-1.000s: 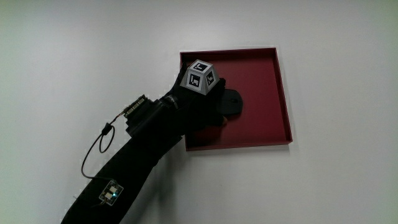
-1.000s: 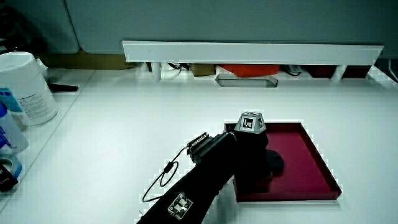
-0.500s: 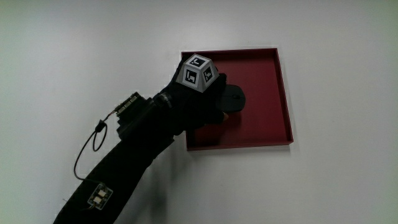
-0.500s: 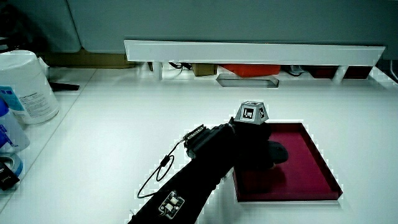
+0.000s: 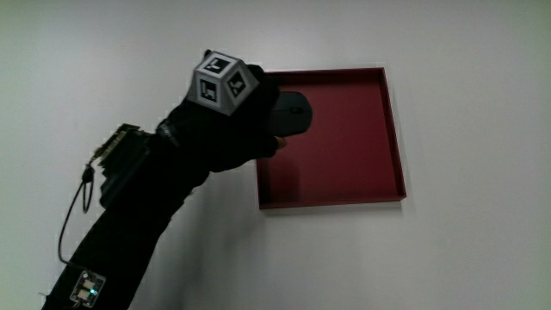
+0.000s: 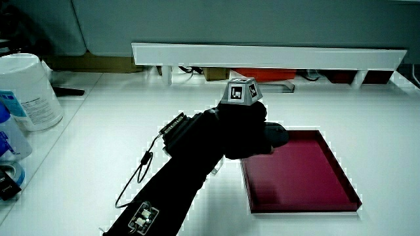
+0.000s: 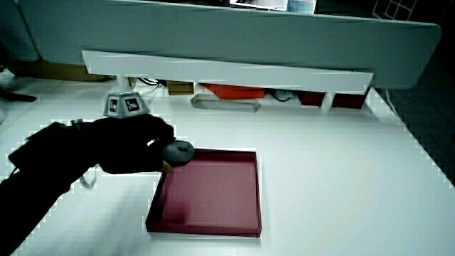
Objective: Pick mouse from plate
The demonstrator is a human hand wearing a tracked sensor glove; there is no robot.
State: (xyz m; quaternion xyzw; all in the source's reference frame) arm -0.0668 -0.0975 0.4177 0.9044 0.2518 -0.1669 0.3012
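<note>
The hand (image 5: 250, 120) in its black glove, with a patterned cube (image 5: 219, 82) on its back, is shut on a dark mouse (image 5: 291, 114). It holds the mouse up in the air above the corner of the dark red square plate (image 5: 344, 146). In both side views the mouse (image 6: 275, 136) (image 7: 178, 151) hangs clear of the plate (image 6: 298, 177) (image 7: 213, 195). Nothing lies in the plate. The forearm (image 5: 129, 215) runs back toward the person, with a wire loop and small circuit boards on its sleeve.
A white tub (image 6: 26, 92) and other containers stand at the table's edge in a side view. A low white partition (image 6: 262, 56) (image 7: 227, 71) closes the table, with orange and dark items under it.
The hand has closed on the mouse and lifted it off the plate, drawing it up and toward the plate's corner. The plate has stayed where it was.
</note>
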